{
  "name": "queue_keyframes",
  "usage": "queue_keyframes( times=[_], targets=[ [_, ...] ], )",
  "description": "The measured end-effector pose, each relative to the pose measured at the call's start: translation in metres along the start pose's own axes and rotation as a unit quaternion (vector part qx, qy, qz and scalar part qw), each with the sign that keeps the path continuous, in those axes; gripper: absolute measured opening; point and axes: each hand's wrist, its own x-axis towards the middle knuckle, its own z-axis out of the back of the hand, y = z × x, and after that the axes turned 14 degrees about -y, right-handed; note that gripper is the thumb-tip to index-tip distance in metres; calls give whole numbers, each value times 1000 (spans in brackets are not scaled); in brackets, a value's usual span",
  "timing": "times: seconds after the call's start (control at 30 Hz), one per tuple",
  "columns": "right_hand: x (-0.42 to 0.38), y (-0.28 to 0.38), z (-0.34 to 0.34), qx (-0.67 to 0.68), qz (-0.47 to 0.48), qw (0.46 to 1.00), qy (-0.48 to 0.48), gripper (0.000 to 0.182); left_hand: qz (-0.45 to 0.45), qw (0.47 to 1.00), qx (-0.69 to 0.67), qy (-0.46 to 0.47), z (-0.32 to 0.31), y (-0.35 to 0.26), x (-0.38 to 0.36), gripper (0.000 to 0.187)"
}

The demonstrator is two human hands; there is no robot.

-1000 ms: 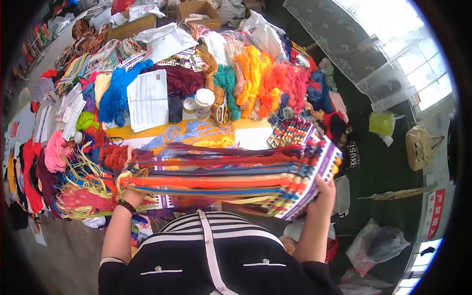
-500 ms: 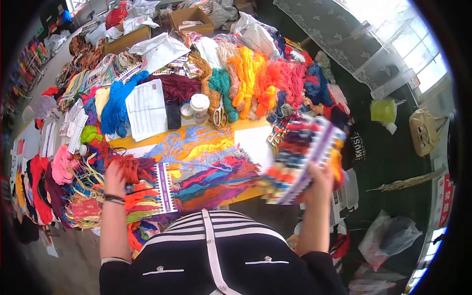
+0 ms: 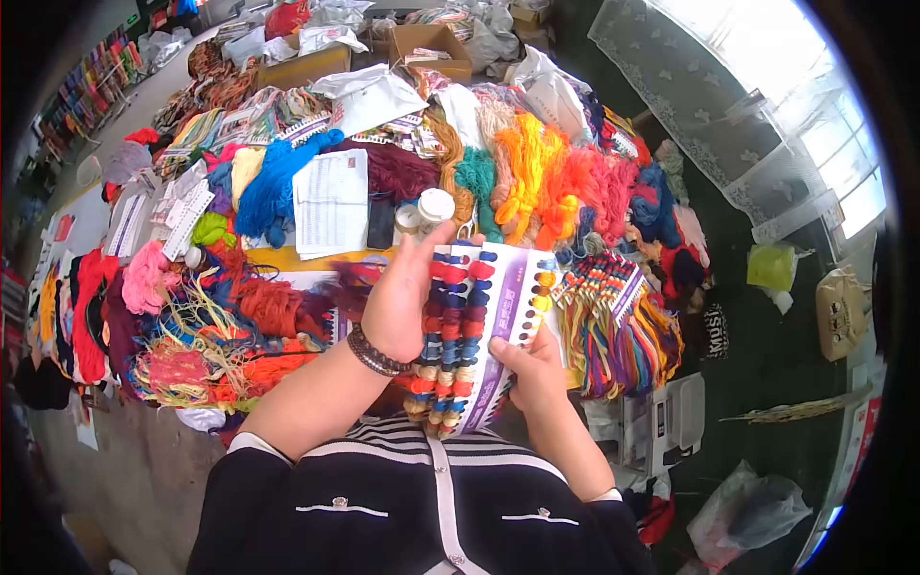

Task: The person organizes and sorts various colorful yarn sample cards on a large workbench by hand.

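Observation:
A stack of thread cards (image 3: 503,316), white and purple with knotted threads in red, navy, cream and yellow, is in front of my chest. My right hand (image 3: 537,369) grips its right side, the thumb lying on the front card. At the stack's left edge, my left hand (image 3: 398,297) is spread with its fingers pointing up, the palm against the knotted threads. Behind the hands stand a white lidded tub (image 3: 436,211) and a dark phone (image 3: 381,225). The scissors are mostly hidden behind the stack.
Colourful yarn bundles (image 3: 522,172) cover the back of the table. More carded threads (image 3: 618,326) lie at its right. A printed sheet (image 3: 331,203) rests behind loose red yarn (image 3: 278,305). Plastic drawers (image 3: 676,422) stand below the right edge.
The card stack has moved from the right to the middle with my right hand. My left hand has left the red yarn and come to the stack. The view has shifted.

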Motion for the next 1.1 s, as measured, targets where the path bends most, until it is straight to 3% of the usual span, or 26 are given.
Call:
queue_keyframes(
  times=[0.07,0.2,0.27,0.37,0.4,0.43,0.47,0.53,0.57,0.63,0.77,0.8,0.87,0.93,1.03,1.1],
  targets=[
    [1,-2,-2,1,-19,1000,2,39,35,999,-14,25,13,3,-1,59],
    [4,-8,-11,8,-36,999,16,38,-30,999,-9,27,19,10,-7,65],
    [5,-9,-18,16,-64,998,-13,37,1,998,48,-32,25,9,-14,67],
    [5,-8,-21,49,-48,997,-22,35,-32,987,157,8,42,18,-19,76],
    [5,-7,-21,51,-42,998,-20,35,-95,970,215,63,46,15,-16,82],
    [5,-6,-21,53,-36,997,-31,35,-100,979,164,70,45,16,-24,85],
    [4,-5,-23,55,-29,997,-43,35,-108,971,194,88,48,11,-32,84],
    [4,-3,-27,63,-41,996,-50,34,-95,972,176,123,35,14,-45,83],
    [5,-5,-26,71,-52,995,-47,34,-42,988,120,86,37,21,-46,82],
    [7,-8,-27,70,-63,995,-44,34,60,973,205,89,59,20,-43,81],
    [5,-5,-27,70,-68,994,-53,35,60,982,165,73,70,35,-35,83],
    [4,-6,-27,73,-66,994,-57,36,-19,976,206,73,68,29,-37,87],
    [5,-6,-25,75,-55,994,-61,36,-92,960,250,85,56,21,-54,92],
    [5,-10,-20,77,-54,993,-67,35,10,945,292,146,77,31,-65,91],
    [5,-12,-15,82,-67,990,-93,34,155,958,226,82,88,45,-68,87],
    [6,-15,-7,84,-73,987,-113,34,144,960,222,89,81,50,-64,86]
  ],
)
